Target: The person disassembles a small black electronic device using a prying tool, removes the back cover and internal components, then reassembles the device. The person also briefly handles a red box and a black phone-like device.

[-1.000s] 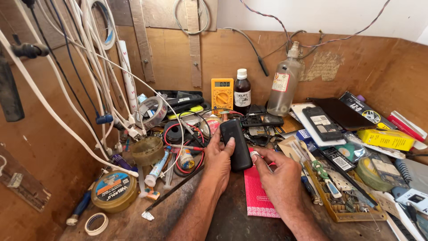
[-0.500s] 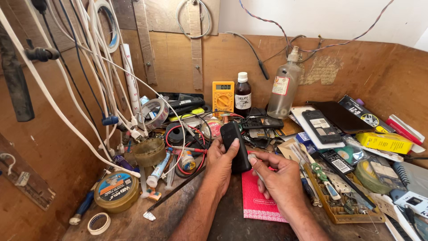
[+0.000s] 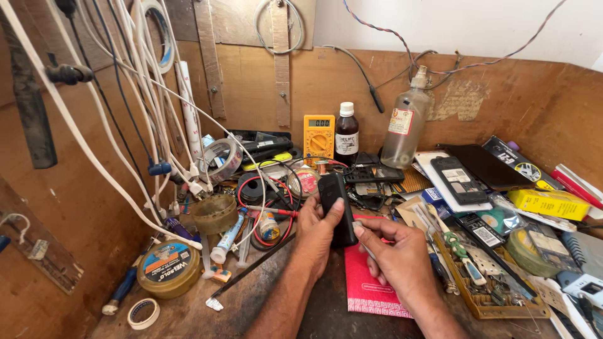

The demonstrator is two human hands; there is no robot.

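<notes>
Over red booklet [image 3: 370, 282], left hand [image 3: 317, 233] grip closed around black phone [image 3: 336, 204], right hand [image 3: 402, 260] touching it

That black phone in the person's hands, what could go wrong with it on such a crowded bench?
The black phone is held by the left hand while the right hand works a thin tool at its edge; a slip might scratch it. The red and black probe wires lie close by and could snag. The dark glass bottle behind could be knocked over.

Over a cluttered wooden workbench [image 3: 188, 307], the left hand [image 3: 317, 229] grips a slim black rectangular phone [image 3: 336, 207] while the right hand [image 3: 396, 260] pinches a thin metal tool [image 3: 364, 242] beside it, above a red notebook [image 3: 367, 292].
</notes>
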